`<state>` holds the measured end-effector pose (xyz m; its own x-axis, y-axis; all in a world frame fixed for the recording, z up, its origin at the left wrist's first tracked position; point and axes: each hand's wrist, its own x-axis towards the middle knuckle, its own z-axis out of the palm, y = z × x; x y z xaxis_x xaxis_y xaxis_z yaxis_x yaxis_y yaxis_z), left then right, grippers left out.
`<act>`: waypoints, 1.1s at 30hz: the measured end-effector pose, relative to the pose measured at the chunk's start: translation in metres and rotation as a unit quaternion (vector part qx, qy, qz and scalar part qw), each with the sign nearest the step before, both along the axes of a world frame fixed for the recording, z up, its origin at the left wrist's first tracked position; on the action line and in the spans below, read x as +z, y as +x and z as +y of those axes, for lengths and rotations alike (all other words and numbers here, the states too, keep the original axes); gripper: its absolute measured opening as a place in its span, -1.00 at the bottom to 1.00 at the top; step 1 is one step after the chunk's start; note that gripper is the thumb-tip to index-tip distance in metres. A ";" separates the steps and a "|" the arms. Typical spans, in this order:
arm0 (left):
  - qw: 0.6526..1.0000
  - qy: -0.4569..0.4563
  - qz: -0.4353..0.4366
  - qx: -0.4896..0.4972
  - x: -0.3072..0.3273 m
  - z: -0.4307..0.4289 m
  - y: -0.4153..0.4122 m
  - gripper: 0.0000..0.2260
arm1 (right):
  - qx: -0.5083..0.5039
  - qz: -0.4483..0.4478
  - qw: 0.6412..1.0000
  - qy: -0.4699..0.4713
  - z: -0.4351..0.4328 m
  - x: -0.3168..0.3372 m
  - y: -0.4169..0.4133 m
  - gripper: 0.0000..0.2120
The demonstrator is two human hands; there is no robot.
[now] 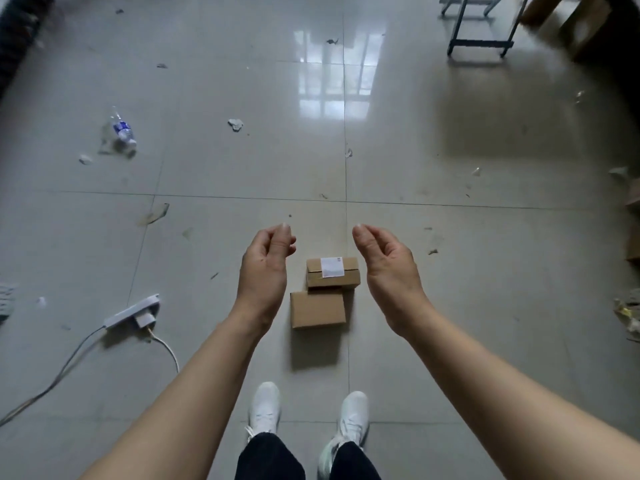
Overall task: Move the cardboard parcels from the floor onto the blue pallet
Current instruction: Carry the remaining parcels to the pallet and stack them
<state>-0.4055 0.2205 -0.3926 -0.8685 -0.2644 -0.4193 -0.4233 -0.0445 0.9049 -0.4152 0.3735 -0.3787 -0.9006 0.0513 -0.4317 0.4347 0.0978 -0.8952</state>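
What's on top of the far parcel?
A white label lies on the far parcel's top, folding over its front edge; its print is too small to read. Nothing else sits on it. The cardboard under the label is covered.

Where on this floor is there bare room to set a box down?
Widest bare tile lies beyond the two brown cardboard parcels, between the clear plastic bottle and the dark metal frame. Crowded: near the white power strip and around the parcels.

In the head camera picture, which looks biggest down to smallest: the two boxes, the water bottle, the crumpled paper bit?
Biggest: the plain parcel and the labelled parcel, too alike to rank.
Next: the water bottle.
Smallest: the paper scrap.
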 end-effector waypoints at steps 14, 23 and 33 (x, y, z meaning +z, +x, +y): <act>0.975 -0.117 -0.183 -0.039 -0.355 -0.023 0.006 -0.74 | 0.009 -0.131 0.981 0.141 0.004 -0.365 0.007 -0.55; 0.947 -0.129 -0.288 -0.052 -0.508 -0.015 0.003 -0.49 | 0.026 -0.231 0.956 0.176 0.009 -0.522 0.016 -0.22; 0.936 -0.043 -0.349 -0.020 -0.522 -0.002 0.011 -0.53 | 0.007 -0.262 0.954 0.146 0.006 -0.534 0.012 -0.34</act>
<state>-0.3948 0.2189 -0.9147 -0.3998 -0.2976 -0.8669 -0.9129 0.0443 0.4058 -0.4033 0.3798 -0.9128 -0.5665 0.2282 -0.7918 0.8120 0.3188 -0.4890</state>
